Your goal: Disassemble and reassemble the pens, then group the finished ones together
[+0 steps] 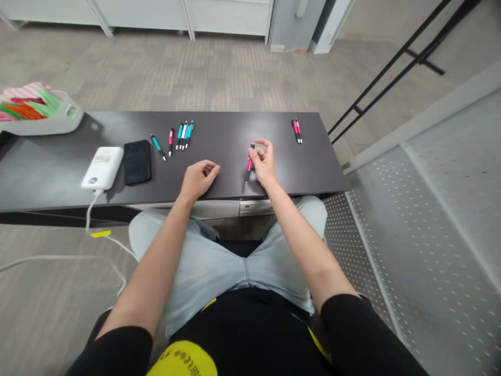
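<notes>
One red pen [249, 165] in right hand [265, 164], grip pinched around it, left hand [198, 180] loosely half-open, two pens [297, 131] at right

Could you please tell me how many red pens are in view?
4: one red pen in the right hand, one just right of the lone teal pen, and two side by side near the right end of the table.
</notes>
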`<control>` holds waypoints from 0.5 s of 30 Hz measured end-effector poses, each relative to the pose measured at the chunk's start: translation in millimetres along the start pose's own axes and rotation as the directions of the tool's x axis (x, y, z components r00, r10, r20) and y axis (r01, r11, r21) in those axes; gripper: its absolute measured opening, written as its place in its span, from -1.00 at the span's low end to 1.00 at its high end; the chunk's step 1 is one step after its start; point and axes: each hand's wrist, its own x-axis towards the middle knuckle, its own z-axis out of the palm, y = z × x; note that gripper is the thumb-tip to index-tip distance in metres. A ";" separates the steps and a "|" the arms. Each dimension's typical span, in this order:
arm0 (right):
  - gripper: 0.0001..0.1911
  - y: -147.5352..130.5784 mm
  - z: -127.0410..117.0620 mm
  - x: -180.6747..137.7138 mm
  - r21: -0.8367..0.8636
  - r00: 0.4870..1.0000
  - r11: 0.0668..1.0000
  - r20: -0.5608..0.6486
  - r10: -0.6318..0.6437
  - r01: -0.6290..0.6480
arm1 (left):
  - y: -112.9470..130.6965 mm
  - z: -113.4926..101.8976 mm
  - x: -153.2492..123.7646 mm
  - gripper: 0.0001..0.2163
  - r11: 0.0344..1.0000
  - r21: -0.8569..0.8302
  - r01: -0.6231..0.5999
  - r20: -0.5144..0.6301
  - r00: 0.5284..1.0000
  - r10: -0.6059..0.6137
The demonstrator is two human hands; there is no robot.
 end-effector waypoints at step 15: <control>-0.60 -35.6 -205.2 154.7 -0.477 0.956 0.851 -0.279 0.092 -0.221 | 26.2 -13.1 -2.7 -0.55 0.977 0.182 0.112 0.040 0.992 -0.121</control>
